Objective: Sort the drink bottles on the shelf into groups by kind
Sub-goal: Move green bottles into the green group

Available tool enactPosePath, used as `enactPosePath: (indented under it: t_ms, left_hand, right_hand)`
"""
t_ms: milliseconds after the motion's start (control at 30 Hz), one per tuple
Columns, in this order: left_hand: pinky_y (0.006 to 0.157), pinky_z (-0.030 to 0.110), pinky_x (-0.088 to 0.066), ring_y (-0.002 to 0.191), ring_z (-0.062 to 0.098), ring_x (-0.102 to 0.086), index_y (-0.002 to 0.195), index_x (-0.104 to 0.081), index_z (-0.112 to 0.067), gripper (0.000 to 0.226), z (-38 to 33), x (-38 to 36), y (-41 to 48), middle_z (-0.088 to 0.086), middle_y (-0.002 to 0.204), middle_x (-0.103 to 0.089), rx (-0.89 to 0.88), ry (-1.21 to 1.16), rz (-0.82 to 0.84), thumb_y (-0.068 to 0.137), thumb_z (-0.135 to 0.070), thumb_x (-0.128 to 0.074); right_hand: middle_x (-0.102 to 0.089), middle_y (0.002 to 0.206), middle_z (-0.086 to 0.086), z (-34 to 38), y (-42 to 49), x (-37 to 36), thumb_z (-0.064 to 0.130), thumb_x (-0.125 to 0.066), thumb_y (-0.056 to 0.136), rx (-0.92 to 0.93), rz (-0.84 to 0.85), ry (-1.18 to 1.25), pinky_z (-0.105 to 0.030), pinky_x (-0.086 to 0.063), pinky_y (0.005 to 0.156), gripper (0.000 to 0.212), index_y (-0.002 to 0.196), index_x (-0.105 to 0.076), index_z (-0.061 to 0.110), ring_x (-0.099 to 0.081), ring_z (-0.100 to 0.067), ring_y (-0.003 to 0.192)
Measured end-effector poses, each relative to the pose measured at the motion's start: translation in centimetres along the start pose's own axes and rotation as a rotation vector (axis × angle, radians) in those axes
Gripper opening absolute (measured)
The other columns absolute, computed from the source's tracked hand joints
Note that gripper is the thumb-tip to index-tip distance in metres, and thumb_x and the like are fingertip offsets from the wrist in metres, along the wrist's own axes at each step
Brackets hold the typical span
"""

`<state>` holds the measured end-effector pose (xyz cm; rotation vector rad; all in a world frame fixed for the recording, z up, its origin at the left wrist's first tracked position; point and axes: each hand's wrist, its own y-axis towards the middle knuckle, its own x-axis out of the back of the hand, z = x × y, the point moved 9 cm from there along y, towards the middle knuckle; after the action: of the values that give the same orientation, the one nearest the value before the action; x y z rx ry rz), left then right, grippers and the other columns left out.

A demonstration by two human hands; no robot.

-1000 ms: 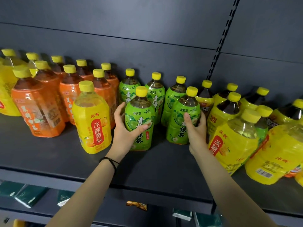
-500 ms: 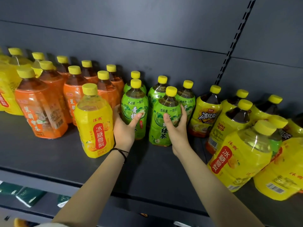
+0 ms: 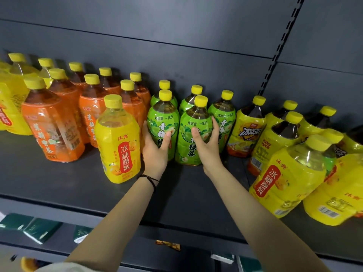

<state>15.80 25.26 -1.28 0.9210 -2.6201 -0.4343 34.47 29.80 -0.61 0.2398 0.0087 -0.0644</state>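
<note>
left hand (image 3: 155, 154) fingers (image 3: 145, 130) wrap left green bottle (image 3: 162, 119); right hand (image 3: 207, 150) grips right green bottle (image 3: 189, 152) (both upright).

Green packets (image 3: 42, 229) (lying flat), orange wrapper (image 3: 168, 245)
</note>
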Motion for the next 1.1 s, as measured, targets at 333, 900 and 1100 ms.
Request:
enactPosePath:
  t_ms: [333,900,1100]
  left_hand:
    - [0.103,0.028,-0.038,0.119,0.015,-0.046,0.138,-0.04,-0.007,0.053,-0.3,1.6,-4.0,0.01,0.136,-0.047,0.011,-0.024,0.072,0.092,-0.026,-0.059]
    - [0.081,0.021,-0.038,0.086,0.007,-0.057,0.103,-0.063,-0.012,0.018,-1.1,6.7,-13.2,-0.003,0.095,-0.064,0.08,0.075,0.126,0.089,-0.024,-0.063]
    - [0.083,0.023,-0.039,0.091,0.012,-0.058,0.104,-0.063,-0.011,0.018,-1.3,7.7,-14.8,-0.001,0.096,-0.063,0.113,0.039,0.09,0.09,-0.023,-0.063]
  right_hand:
    - [-0.045,0.14,0.006,-0.5,-3.8,1.9,0.03,-0.068,0.087,-0.127,-0.007,-0.015,-0.027,-0.041,0.1,0.063,0.142,-0.037,0.031,-0.044,-0.012,0.128]
    - [-0.055,0.1,-0.008,4.2,-17.0,22.8,0.034,-0.078,0.077,0.134,-0.473,-0.315,-0.039,-0.05,0.076,0.044,0.107,-0.051,0.018,-0.056,-0.027,0.089]
    - [-0.039,0.141,0.0,2.4,-13.3,20.9,0.038,-0.086,0.062,-0.027,-0.245,-0.134,-0.04,-0.044,0.104,0.105,0.143,-0.02,0.025,-0.045,-0.017,0.126]
